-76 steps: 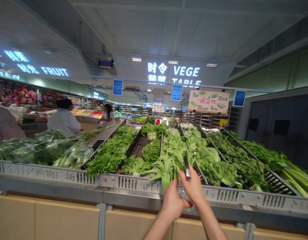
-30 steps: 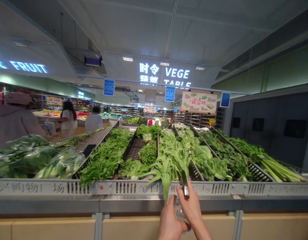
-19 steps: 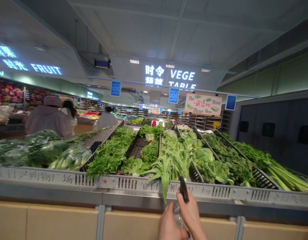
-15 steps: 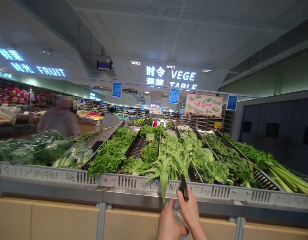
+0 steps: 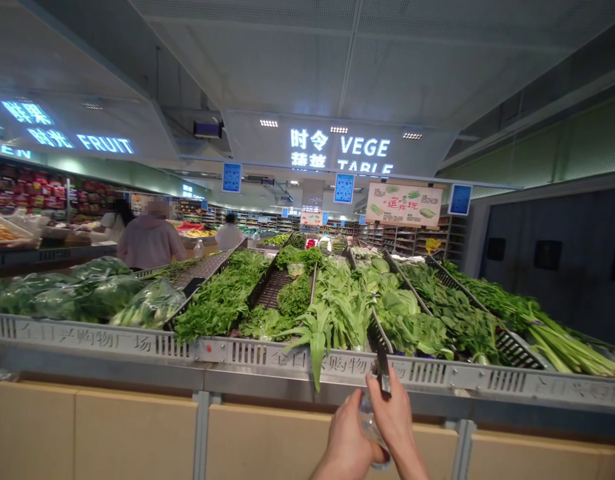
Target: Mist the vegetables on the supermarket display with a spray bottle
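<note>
At the bottom middle, my left hand (image 5: 344,433) is wrapped around the body of a clear spray bottle (image 5: 370,423). My right hand (image 5: 396,415) grips the upper part of the same bottle, just under its long black spray head (image 5: 382,373). That head points away from me, over the grey front rail (image 5: 237,360) of a vegetable stand. Closest to the hands are long-leaved greens (image 5: 340,300), one bunch drooping over the rail. Leafy lettuce-like greens (image 5: 417,333) lie a little to their right. Some of my fingers are hidden behind the bottle and hands.
Black slatted dividers (image 5: 262,287) part the greens into rows. Bagged vegetables (image 5: 67,293) lie at the left, long-stalked greens (image 5: 552,327) at the right. Beyond the stand on the left a person (image 5: 150,237) stands with back turned. Tan panels (image 5: 137,433) front the stand below.
Both hands, still around the spray bottle, have shifted slightly to the right in view. The person at the left appears further right, and another person now shows beside them. The view has shifted slightly.
</note>
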### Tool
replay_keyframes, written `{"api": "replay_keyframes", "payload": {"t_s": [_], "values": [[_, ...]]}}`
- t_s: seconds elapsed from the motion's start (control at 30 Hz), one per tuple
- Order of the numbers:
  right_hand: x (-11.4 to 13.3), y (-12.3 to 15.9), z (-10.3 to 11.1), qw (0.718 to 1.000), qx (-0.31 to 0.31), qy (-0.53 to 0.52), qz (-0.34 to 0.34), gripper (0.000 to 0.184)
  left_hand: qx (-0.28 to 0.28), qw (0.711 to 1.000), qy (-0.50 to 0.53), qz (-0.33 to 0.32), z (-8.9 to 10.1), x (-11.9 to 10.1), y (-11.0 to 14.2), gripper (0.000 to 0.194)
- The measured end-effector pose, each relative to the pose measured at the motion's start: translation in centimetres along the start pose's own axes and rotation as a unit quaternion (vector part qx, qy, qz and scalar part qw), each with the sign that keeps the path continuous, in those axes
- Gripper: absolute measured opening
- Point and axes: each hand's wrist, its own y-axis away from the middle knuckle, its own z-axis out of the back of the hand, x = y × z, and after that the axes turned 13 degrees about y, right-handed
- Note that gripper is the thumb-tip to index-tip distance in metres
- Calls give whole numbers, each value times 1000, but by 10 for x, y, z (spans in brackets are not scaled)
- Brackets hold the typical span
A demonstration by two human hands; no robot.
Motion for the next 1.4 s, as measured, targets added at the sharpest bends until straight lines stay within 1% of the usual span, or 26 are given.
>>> {"api": "replay_keyframes", "payload": {"t_s": [0.1, 0.17, 0.27, 0.37, 0.63, 0.73, 1.07, 1.23, 1.4], "values": [[-6, -1, 3, 1000, -9, 4, -3, 39, -24, 999, -33, 1, -6, 0, -1, 76], [-7, -1, 6, 1000, -9, 9, -4, 36, -22, 999, -34, 8, -9, -1, -1, 77], [-7, -2, 10, 1000, 3, 25, -15, 33, -23, 999, -38, 22, -10, 2, 0, 86], [-6, -3, 12, 999, 12, 36, -23, 31, -31, 998, -48, 16, -10, 5, -1, 88], [0, -10, 6, 999, -14, 28, 19, 37, -28, 997, -63, -34, -4, 2, -6, 72], [5, -11, 5, 999, -13, 28, 26, 39, -28, 997, -57, -36, 0, 0, -7, 69], [20, -16, 1, 998, 10, 53, 20, 45, -29, 999, -17, -31, 11, -12, -9, 72], [25, -19, 0, 998, 2, 57, 24, 44, -27, 999, 2, -22, 14, -19, -9, 73], [27, -20, -2, 998, 11, 56, 20, 45, -28, 999, 14, -26, 16, -14, -13, 76]]}}
